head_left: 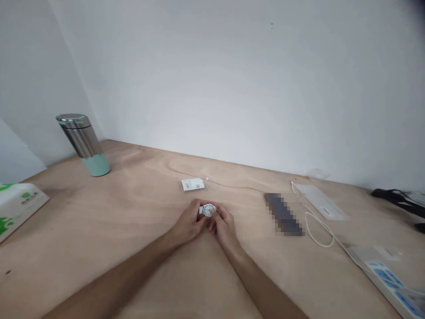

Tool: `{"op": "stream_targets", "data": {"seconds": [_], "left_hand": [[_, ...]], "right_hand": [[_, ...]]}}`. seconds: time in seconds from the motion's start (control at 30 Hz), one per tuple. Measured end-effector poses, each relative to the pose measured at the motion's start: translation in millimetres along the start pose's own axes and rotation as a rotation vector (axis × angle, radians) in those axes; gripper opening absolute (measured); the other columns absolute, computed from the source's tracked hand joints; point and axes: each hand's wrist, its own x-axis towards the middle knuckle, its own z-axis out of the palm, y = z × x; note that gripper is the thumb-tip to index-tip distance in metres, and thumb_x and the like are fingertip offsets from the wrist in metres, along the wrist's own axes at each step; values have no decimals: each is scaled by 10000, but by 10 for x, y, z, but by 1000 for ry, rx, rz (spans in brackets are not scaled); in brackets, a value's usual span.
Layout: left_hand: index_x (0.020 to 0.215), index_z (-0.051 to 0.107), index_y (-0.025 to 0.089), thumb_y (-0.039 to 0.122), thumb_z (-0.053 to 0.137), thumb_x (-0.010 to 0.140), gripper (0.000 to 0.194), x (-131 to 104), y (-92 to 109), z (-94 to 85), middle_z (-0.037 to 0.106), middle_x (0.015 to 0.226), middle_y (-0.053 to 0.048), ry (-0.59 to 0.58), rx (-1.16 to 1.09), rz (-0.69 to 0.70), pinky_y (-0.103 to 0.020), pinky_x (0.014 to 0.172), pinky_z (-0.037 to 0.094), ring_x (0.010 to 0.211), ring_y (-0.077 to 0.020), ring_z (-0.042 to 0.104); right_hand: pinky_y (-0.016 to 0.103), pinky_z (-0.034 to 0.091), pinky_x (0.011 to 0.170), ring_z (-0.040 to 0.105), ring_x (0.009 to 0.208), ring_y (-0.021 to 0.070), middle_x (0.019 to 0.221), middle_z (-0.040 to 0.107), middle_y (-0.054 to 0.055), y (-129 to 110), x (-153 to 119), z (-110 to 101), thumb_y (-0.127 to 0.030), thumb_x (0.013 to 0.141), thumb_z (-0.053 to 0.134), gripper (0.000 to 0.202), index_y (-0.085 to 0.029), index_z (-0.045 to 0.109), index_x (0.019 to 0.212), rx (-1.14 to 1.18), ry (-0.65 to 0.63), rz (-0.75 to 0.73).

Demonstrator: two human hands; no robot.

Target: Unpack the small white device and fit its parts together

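Note:
A small white watch with a round dial [208,210] is held between my two hands, low over the middle of the wooden table. My left hand [191,221] grips its left side, fingers curled round the pale strap. On the other side, my right hand [225,226] is closed on the watch, with the thumb at the dial's lower right edge. Just beyond the hands lies a small white printed card [193,184], touching neither hand.
On the wooden table [149,177], a steel and mint flask [84,144] stands back left, near a white-green package [20,206]. To the right are a blurred-out dark object [284,215], a white cable [320,243], a clear sleeve [322,203], a power strip [392,283] and black straps [400,199].

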Motion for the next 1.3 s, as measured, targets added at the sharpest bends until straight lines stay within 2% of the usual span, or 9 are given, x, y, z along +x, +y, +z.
{"op": "stream_targets", "data": {"seconds": [0.17,0.4,0.53,0.7,0.9,1.03,1.2,1.3], "left_hand": [[1111,556,192,233,550,796,317,0,40,13,603,1061,-57,9,-74,-52,-241,699,497,837,-137,602],[1001,545,170,330,664,747,323,3,106,11,618,966,-41,12,-147,-117,-225,639,501,757,-126,613],[987,560,177,333,662,755,298,8,93,7,615,981,-37,12,-95,-107,-227,660,493,794,-131,607],[1069,572,203,285,613,797,287,-1,65,0,610,1030,-34,-14,-72,-56,-227,690,469,838,-133,583],[1094,573,185,218,593,801,296,10,22,-22,611,1057,-53,-16,101,-6,-287,847,438,965,-174,562],[1123,567,193,223,574,816,308,16,29,-30,621,1073,-50,-37,113,-29,-282,849,441,967,-173,573],[1187,562,249,205,570,819,370,18,12,-39,638,1090,-11,-51,124,38,-264,872,434,979,-157,580],[1187,566,244,181,542,826,367,25,-8,-45,646,1102,-10,-58,148,46,-271,895,430,997,-159,584]], "right_hand": [[187,317,370,431,408,64,673,589,10,-59,-32,10,-448,755,576,473,-129,623,1101,-29,-3,12],[182,334,391,438,423,58,690,595,9,-56,-31,22,-436,776,564,446,-128,614,1095,-28,-2,16],[183,333,390,430,418,57,669,582,-2,-51,-29,27,-420,791,544,411,-133,605,1077,-53,-8,11],[178,328,386,424,415,53,682,583,-5,-47,-33,27,-399,799,524,372,-140,586,1059,-69,-13,8],[188,321,375,429,416,61,710,586,1,-50,-32,23,-392,796,522,371,-140,576,1064,-83,1,2],[188,324,378,440,422,62,738,598,7,-42,-33,22,-405,792,524,379,-143,571,1061,-84,-1,4],[183,325,372,438,417,62,717,590,-2,-8,-7,14,-420,772,539,397,-147,561,1059,-57,11,17],[185,326,367,445,417,64,725,592,-1,-8,6,12,-431,752,549,418,-143,560,1055,-45,34,17]]}}
